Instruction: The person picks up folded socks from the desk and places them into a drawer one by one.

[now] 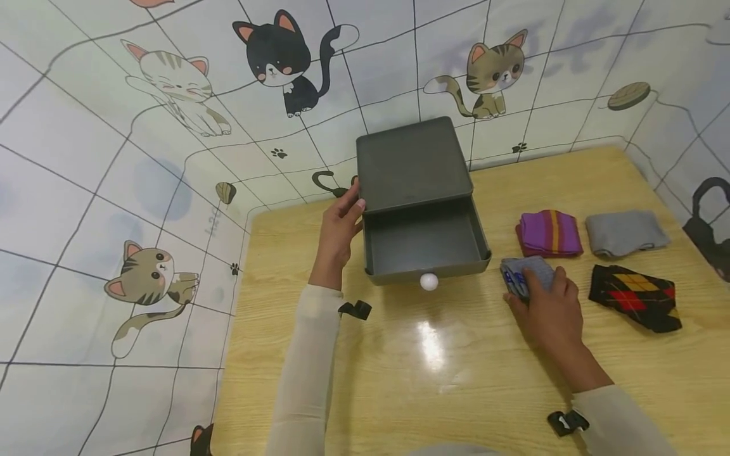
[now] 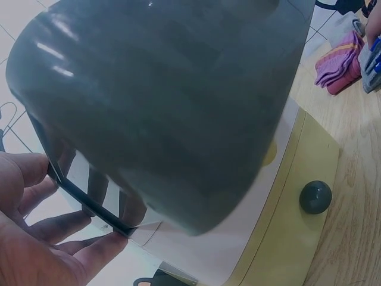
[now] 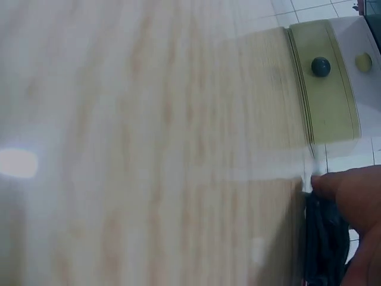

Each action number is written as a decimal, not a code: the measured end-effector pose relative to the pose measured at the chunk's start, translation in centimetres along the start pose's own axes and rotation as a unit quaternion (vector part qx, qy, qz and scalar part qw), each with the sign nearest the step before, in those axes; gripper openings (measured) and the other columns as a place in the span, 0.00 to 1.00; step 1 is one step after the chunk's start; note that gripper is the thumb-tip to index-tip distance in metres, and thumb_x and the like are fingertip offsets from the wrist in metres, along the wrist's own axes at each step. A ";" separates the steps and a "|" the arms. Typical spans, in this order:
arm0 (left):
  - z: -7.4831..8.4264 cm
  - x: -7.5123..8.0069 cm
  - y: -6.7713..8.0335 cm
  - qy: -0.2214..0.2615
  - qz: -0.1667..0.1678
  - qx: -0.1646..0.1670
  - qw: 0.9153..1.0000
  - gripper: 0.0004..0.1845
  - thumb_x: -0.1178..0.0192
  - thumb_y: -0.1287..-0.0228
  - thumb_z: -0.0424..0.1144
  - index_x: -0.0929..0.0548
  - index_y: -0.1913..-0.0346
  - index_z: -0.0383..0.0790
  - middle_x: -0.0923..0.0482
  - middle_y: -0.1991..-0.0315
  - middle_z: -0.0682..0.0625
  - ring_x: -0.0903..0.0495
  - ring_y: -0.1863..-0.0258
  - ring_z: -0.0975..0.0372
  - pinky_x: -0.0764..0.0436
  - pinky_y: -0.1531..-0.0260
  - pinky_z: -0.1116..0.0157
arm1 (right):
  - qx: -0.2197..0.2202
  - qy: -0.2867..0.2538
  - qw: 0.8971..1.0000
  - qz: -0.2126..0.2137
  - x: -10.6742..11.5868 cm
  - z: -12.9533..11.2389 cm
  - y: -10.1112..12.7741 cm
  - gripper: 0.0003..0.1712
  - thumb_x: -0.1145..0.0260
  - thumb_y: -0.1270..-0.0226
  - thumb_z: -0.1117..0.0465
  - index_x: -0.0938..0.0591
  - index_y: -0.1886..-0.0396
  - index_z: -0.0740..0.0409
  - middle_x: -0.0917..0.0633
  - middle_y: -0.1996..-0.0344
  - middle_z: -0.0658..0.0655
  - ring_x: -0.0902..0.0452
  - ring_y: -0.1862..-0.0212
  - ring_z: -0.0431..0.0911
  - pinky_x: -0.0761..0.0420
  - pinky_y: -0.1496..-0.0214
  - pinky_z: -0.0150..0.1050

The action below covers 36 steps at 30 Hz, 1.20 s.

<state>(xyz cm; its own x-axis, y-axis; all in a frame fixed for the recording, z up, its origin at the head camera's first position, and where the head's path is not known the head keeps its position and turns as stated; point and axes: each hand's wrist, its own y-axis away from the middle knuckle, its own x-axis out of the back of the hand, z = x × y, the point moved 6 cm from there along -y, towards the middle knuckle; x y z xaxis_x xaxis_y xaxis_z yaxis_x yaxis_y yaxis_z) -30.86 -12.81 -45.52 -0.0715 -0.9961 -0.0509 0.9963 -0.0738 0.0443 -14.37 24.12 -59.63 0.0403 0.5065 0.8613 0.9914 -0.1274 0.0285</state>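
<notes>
A dark grey drawer box (image 1: 413, 161) stands at the back of the wooden table (image 1: 456, 380), its drawer (image 1: 424, 244) pulled out and empty, with a white knob (image 1: 429, 282) in front. My left hand (image 1: 340, 231) rests with straight fingers against the box's left side (image 2: 89, 190). My right hand (image 1: 550, 310) grips a folded grey-and-blue sock (image 1: 527, 277) lying on the table right of the drawer. In the right wrist view the fingers (image 3: 351, 190) close over the dark sock (image 3: 324, 238).
A purple striped sock (image 1: 549, 233), a plain grey sock (image 1: 624, 233) and a black argyle sock (image 1: 635, 296) lie at the table's right. Cat-patterned walls (image 1: 142, 190) enclose the table's back and left. Bare wood lies in front of the drawer.
</notes>
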 end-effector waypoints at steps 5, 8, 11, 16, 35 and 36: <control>0.1 -0.1 0.1 -0.003 0.000 0.001 1.000 0.27 0.40 0.20 0.37 0.26 0.23 0.55 0.29 0.25 0.49 0.30 0.26 0.55 0.30 0.29 0.43 | 0.029 0.016 0.998 0.048 0.6 -0.6 -0.2 0.31 0.33 0.28 0.59 0.28 0.29 0.63 0.39 0.32 0.84 0.41 0.37 0.83 0.31 0.51 0.79; 0.2 0.0 0.2 -0.004 0.005 0.000 1.000 0.27 0.40 0.20 0.37 0.26 0.24 0.55 0.29 0.25 0.49 0.30 0.27 0.55 0.30 0.29 0.43 | 0.062 0.031 0.995 0.069 1.1 -0.8 -0.3 0.30 0.32 0.31 0.63 0.25 0.31 0.64 0.33 0.36 0.84 0.35 0.41 0.81 0.28 0.52 0.76; 0.1 0.1 0.2 -0.005 0.009 -0.001 1.000 0.26 0.40 0.21 0.37 0.25 0.24 0.55 0.28 0.26 0.49 0.29 0.27 0.56 0.30 0.29 0.44 | 0.087 0.041 0.993 0.072 1.5 -0.8 -0.3 0.30 0.29 0.34 0.66 0.24 0.33 0.66 0.30 0.39 0.83 0.32 0.43 0.79 0.25 0.55 0.76; 0.0 0.1 0.2 -0.010 0.010 0.001 1.000 0.26 0.40 0.20 0.37 0.25 0.24 0.57 0.27 0.26 0.51 0.28 0.28 0.57 0.29 0.29 0.44 | 0.111 0.046 0.991 0.056 2.0 -0.3 -0.2 0.30 0.28 0.36 0.66 0.22 0.34 0.66 0.27 0.40 0.81 0.30 0.43 0.76 0.24 0.59 0.75; 0.2 0.3 -0.1 -0.003 0.003 -0.001 1.000 0.27 0.40 0.20 0.38 0.27 0.23 0.56 0.30 0.24 0.53 0.31 0.25 0.56 0.30 0.28 0.44 | 0.295 0.039 0.932 0.206 17.1 -7.2 -0.5 0.41 0.48 0.21 0.31 0.16 0.36 0.62 0.21 0.42 0.79 0.20 0.57 0.74 0.23 0.70 0.68; 0.1 0.3 -0.1 -0.002 0.004 0.001 1.000 0.27 0.40 0.20 0.37 0.28 0.23 0.55 0.30 0.24 0.53 0.31 0.25 0.56 0.30 0.29 0.45 | 0.318 0.039 0.924 0.208 17.8 -8.4 -0.6 0.47 0.56 0.21 0.26 0.15 0.38 0.62 0.20 0.42 0.78 0.20 0.55 0.73 0.22 0.68 0.68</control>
<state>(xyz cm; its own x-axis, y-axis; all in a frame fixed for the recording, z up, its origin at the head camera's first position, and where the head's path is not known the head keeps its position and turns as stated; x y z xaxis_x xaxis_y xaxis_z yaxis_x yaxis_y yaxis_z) -30.96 -13.14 -45.44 -0.0631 -0.9969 -0.0468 0.9968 -0.0653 0.0468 -15.31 26.05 -40.02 0.4491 0.4609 0.7655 0.7657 0.2429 -0.5955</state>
